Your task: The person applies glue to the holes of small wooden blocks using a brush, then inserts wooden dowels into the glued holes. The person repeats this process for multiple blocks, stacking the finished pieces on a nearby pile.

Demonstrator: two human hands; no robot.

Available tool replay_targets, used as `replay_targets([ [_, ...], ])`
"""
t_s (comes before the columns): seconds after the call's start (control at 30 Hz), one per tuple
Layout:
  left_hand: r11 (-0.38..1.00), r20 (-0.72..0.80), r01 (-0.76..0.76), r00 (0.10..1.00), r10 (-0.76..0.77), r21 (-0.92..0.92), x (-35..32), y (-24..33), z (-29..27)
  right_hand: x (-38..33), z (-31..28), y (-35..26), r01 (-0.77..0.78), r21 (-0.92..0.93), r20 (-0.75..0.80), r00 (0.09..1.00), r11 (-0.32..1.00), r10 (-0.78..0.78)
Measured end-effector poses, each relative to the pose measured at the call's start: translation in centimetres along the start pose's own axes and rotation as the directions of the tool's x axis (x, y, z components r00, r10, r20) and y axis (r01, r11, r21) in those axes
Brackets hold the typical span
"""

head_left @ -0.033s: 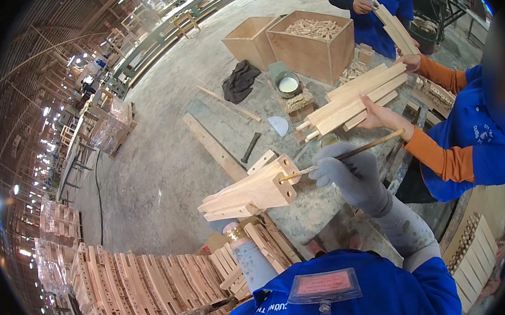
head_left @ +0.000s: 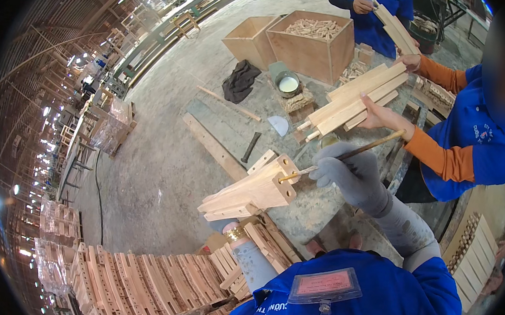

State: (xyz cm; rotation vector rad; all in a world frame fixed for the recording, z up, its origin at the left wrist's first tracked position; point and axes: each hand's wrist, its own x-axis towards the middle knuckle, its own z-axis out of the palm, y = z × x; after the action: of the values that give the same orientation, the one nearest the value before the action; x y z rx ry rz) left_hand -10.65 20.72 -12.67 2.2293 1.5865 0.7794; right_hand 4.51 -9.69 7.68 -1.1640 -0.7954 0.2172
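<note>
My right hand, in a grey glove, is closed around a thin brush with a long wooden handle. The brush's yellowish tip meets the end face of a wooden piece beside its round holes. That piece is in a small stack of pale wooden pieces, tilted with the holed ends up and to the right. My left hand grips the stack from beneath at its lower left end; the wood hides most of its fingers. Beyond the stack, a dark hammer-like tool lies on the worktable.
A pot of white liquid stands on a block near a dark cloth. Behind is a wooden bin of dowels. At right, a co-worker in orange sleeves holds wooden slats. Many holed rails are stacked at lower left.
</note>
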Motion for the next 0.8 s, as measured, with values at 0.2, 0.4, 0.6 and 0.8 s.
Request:
replay_targets([
  [0.2,1.000,-0.004,-0.002,1.000,0.002,-0.029,0.0,0.0,-0.4,-0.4,-0.1,0.0,0.005,-0.036,0.028,1.000,0.999,-0.004],
  [0.4,0.998,-0.001,-0.001,1.000,0.001,-0.065,-0.3,0.8,-0.9,-0.8,0.0,-0.4,-0.048,0.017,-0.015,0.999,0.999,0.048],
  [0.6,0.995,0.029,0.024,0.999,-0.021,-0.101,0.3,-0.8,-1.2,-1.0,0.1,-1.1,-0.155,0.128,-0.157,0.972,0.980,0.175],
  [0.8,0.996,0.017,-0.036,0.999,0.035,0.083,0.4,0.3,-0.6,-1.5,-1.3,-1.0,-0.139,0.147,-0.203,0.965,0.979,0.167],
])
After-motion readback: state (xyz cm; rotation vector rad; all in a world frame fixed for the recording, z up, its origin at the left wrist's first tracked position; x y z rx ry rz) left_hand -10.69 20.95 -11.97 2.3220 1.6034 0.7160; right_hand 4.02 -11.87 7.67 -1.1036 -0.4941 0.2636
